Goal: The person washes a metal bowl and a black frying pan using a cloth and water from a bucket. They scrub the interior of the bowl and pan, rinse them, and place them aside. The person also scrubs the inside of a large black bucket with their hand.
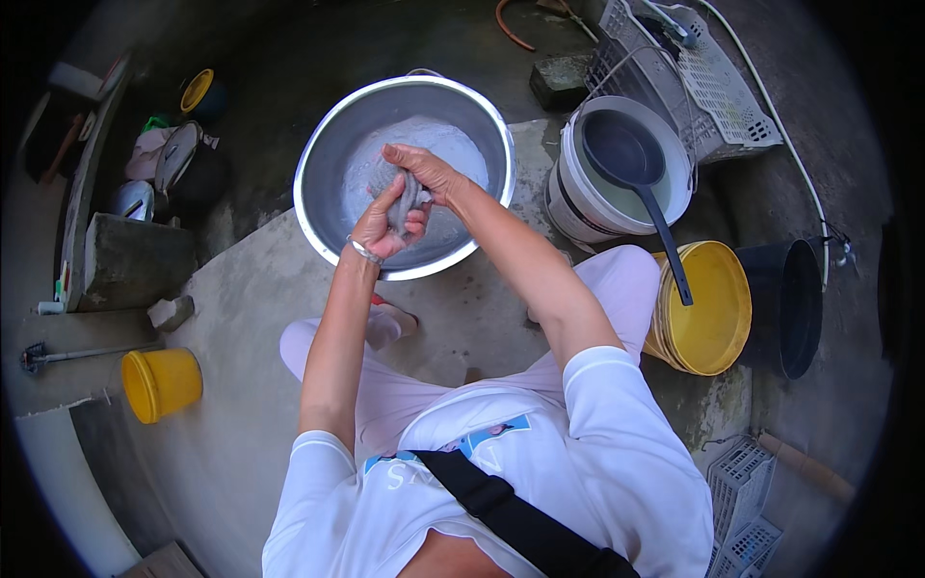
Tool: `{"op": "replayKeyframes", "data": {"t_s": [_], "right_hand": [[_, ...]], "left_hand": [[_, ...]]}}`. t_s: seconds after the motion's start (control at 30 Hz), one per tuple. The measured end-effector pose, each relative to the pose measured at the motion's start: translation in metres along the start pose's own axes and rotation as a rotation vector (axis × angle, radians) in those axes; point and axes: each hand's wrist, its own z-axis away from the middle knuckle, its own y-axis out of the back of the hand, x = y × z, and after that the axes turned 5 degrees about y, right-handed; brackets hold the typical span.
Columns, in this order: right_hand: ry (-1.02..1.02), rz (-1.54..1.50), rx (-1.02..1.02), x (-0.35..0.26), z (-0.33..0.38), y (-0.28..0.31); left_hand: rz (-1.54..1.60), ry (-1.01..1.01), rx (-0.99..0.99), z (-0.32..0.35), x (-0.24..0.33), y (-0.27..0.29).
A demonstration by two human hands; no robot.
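A bunched grey cloth (405, 200) is squeezed between my two hands above a wide metal basin (326, 154). My left hand (383, 227) wraps it from the lower left, fingers curled; a bracelet circles that wrist. From the upper right my right hand (429, 173) presses over the cloth, its fingers closed against it. Pale, cloudy, sudsy water (448, 144) lies in the basin below. Part of the cloth is hidden by my fingers.
Right of the basin stands a white bucket (578, 207) with a dark long-handled dipper (626, 149) across it. Stacked yellow buckets (713, 308) and a black bucket (795, 308) sit nearer. A grey plastic crate (723, 87) is behind; a small yellow bucket (164, 382) stands left.
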Motion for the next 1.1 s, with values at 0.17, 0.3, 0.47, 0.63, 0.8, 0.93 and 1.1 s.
{"op": "replayKeyframes", "data": {"t_s": [0.17,0.3,0.47,0.63,0.8,0.93,1.1], "right_hand": [[0.085,0.275,0.097,-0.016,-0.011,-0.013],[0.161,0.566,0.288,-0.004,-0.011,-0.014],[0.235,0.851,0.386,0.001,-0.009,-0.013],[0.303,0.879,0.639,0.01,-0.007,-0.024],[0.153,0.372,0.42,-0.007,-0.005,-0.019],[0.081,0.03,0.194,-0.028,0.011,-0.018],[0.138,0.025,-0.076,-0.033,0.01,-0.024]], "left_hand": [[-0.119,0.104,-0.025,-0.007,0.016,0.005],[-0.274,0.091,0.107,-0.008,0.007,-0.001],[-0.597,0.088,0.229,-0.019,0.012,0.016],[-1.497,-0.478,0.996,-0.037,-0.004,0.005],[-0.738,-0.069,0.445,-0.014,0.015,-0.001],[-0.027,0.045,-0.029,0.002,0.023,-0.005],[-0.089,0.062,-0.104,0.007,0.01,-0.021]]}}
